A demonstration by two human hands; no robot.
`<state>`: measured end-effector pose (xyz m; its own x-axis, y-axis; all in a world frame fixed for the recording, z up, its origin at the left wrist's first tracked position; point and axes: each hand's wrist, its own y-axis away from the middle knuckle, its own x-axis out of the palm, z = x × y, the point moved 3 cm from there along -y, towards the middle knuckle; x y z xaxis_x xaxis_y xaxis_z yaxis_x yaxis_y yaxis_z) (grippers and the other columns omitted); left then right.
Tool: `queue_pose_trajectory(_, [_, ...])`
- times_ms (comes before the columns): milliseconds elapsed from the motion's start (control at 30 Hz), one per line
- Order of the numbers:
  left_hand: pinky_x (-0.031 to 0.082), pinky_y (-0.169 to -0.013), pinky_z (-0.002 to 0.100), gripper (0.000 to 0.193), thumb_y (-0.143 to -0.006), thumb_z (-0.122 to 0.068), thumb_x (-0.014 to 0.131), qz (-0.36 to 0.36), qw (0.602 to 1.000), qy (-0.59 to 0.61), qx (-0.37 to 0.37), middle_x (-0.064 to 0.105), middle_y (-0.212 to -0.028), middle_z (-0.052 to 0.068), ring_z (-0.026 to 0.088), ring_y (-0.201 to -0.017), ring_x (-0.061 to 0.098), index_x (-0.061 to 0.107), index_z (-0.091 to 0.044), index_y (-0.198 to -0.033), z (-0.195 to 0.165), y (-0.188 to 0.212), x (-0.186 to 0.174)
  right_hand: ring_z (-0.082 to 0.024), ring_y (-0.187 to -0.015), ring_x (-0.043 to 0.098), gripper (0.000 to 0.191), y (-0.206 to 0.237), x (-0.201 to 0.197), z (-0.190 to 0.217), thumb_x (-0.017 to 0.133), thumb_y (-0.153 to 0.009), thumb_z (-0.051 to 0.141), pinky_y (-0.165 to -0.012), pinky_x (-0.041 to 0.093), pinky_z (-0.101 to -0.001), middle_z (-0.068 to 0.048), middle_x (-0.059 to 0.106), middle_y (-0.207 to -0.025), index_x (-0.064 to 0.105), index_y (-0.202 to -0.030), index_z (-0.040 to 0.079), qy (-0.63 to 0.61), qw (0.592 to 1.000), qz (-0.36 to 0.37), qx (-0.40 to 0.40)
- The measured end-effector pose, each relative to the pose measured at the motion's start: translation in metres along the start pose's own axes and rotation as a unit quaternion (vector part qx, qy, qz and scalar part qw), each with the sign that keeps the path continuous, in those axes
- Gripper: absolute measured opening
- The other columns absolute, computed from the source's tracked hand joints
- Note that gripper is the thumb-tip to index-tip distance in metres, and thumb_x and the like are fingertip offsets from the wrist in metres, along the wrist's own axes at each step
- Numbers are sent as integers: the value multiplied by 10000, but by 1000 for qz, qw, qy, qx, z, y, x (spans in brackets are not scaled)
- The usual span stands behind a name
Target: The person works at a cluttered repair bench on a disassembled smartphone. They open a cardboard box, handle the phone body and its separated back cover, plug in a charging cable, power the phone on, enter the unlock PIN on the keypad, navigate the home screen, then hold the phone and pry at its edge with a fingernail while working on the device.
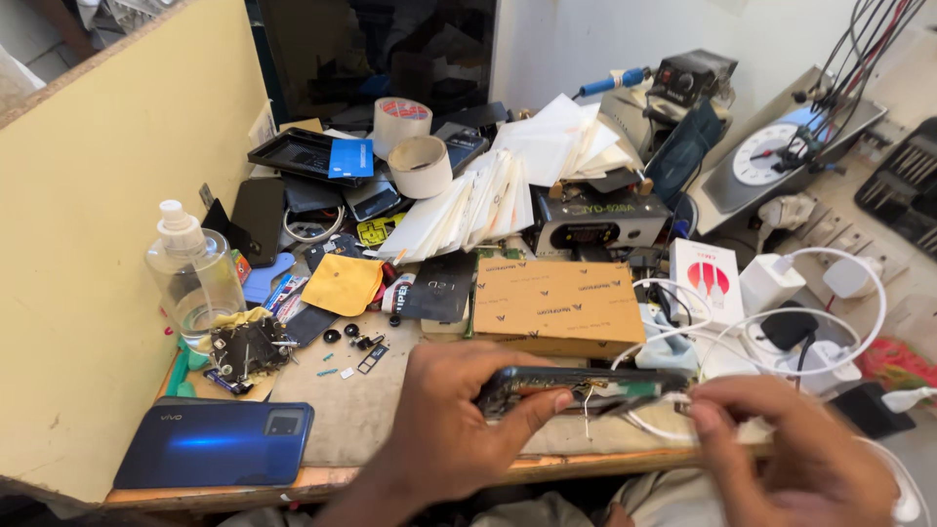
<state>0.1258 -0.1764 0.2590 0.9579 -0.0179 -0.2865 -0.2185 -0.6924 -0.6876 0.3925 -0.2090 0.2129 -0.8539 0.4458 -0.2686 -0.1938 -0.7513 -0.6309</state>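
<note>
Left hand [444, 420] wrapped around one end of an opened phone [576, 387], thumb pressed along its near edge, held edge-on just above the front of the surface [361, 410]. Right hand [791, 454] at the phone's other end, fingertips pinched together on something small there, too fine to make out. White cable [830, 332] looping behind the phone, up to a white charger [768, 283]. Just behind the phone, a flat brown box [551, 303]; beside that, a white box [705, 278] with red marks. At front left, a blue phone back [215, 444] lying flat, well apart from the hands. Behind it, a clear pump bottle [195, 278] and a small heap of dark parts [249, 346]. A yellow cloth [342, 283] near the middle, two tape rolls [410, 146] farther back, a stack of white envelopes [488, 200] leaning beside them. Round dial [766, 151] on a tray at far right.
</note>
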Motion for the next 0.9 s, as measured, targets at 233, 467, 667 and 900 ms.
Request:
queue_pose_trajectory(233, [633, -759, 340, 178, -836, -86, 834, -131, 985, -86, 76, 780, -900, 95, 248, -838, 803, 742, -35, -980, -7, 41, 22, -234, -649, 729, 170, 53, 44, -52, 693, -894, -3, -593, 566, -353, -209, 787, -758, 670, -1050, -66, -315, 807, 286, 410])
queue_pose_trajectory(467, [600, -750, 357, 317, -772, -127, 720, -85, 959, -193, 191, 781, -1050, 148, 259, -959, 786, 744, 8, -1058, -8, 54, 23, -256, -819, 715, 311, 46, 32, -39, 617, -937, 24, -679, 604, -396, -222, 710, -979, 581, -1216, -107, -398, 858, 186, 266])
queue_pose_trajectory(667, [591, -790, 356, 315, -840, -143, 657, -48, 927, -279, 245, 765, -1116, 159, 246, -1041, 754, 747, 4, -1103, -12, 53, 20, -289, -753, 690, 322, 43, 42, -30, 554, -1018, 82, -617, 582, -415, -225, 672, -980, 526, -1270, -118, -534, 716, 251, 373])
queue_pose_trajectory(900, [575, -805, 329, 179, -948, -93, 729, -32, 908, -309, 281, 762, -1126, 139, 225, -1064, 746, 750, -20, -1111, -16, 49, 14, -242, -629, 649, 292, 47, 53, -27, 608, -907, 59, -553, 529, -369, -176, 649, -821, 569, -1160, -81, -515, 684, 238, 458])
